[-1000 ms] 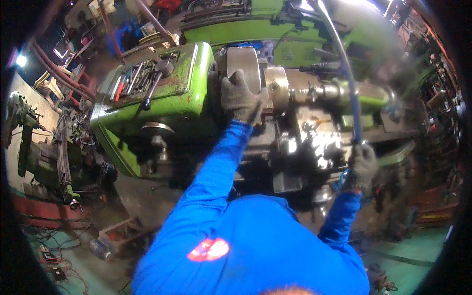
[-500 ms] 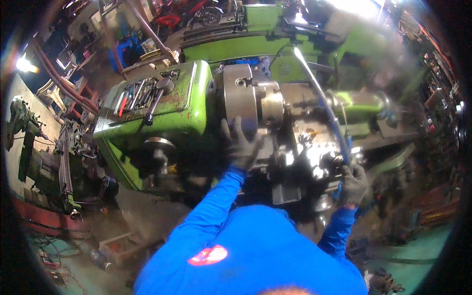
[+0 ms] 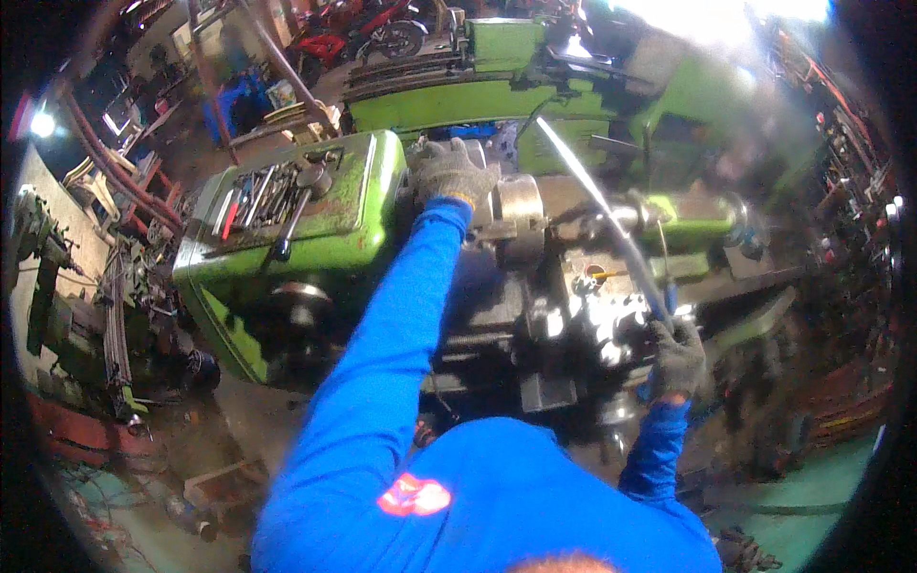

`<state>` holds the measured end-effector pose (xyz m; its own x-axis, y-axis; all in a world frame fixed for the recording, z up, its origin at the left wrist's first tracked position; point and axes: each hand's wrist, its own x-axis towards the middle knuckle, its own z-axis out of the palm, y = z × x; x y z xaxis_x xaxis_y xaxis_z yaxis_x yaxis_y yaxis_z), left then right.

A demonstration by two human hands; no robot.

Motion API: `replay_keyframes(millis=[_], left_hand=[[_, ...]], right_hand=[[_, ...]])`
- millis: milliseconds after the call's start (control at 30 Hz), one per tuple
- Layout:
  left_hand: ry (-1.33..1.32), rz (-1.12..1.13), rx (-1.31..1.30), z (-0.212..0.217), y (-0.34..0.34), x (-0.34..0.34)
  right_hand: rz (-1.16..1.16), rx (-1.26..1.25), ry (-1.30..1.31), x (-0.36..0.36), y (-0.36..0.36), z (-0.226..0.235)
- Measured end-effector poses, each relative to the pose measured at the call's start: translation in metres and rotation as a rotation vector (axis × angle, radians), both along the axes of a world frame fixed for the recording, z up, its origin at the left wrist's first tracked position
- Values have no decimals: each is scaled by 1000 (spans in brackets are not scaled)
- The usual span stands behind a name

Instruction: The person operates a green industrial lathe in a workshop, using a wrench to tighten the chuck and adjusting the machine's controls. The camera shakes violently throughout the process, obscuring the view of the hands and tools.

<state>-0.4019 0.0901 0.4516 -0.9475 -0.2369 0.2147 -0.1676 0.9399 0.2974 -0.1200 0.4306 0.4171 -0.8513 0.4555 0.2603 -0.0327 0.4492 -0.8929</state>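
Note:
A large steel lathe chuck (image 3: 483, 218) sits at the right end of the green headstock. My left hand (image 3: 453, 174), in a grey work glove, lies over the top of this chuck with its fingers bent around the rim. To the right, my gloved right hand (image 3: 680, 357) is closed around the lower end of a long, bright metal rod (image 3: 599, 201). The rod slants up and to the left, past the chuck jaws, its far end in the air. Below it lies the lathe carriage (image 3: 602, 310), shining with strong glare. My right fingertips are partly blurred.
Several hand tools (image 3: 258, 201) lie on the green headstock (image 3: 382, 191), beside a lever with a dark knob (image 3: 283, 249). The green tailstock (image 3: 702, 224) stands at right. Behind are another green machine (image 3: 430, 105) and a red motorcycle (image 3: 330, 46).
My left hand has gone from the front of the chuck up onto its top, the fingers now curled over it. The rod's upper end has swung left and slightly down.

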Motion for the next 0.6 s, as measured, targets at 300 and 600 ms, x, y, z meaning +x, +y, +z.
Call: replay_keyframes(millis=[300, 600], left_hand=[[240, -5, -55, -12, 13, 59], [239, 47, 8, -20, 18, 86]], right_hand=[[-135, 130, -347, -39, -34, 33], [-160, 476, -408, -93, -69, 48]])
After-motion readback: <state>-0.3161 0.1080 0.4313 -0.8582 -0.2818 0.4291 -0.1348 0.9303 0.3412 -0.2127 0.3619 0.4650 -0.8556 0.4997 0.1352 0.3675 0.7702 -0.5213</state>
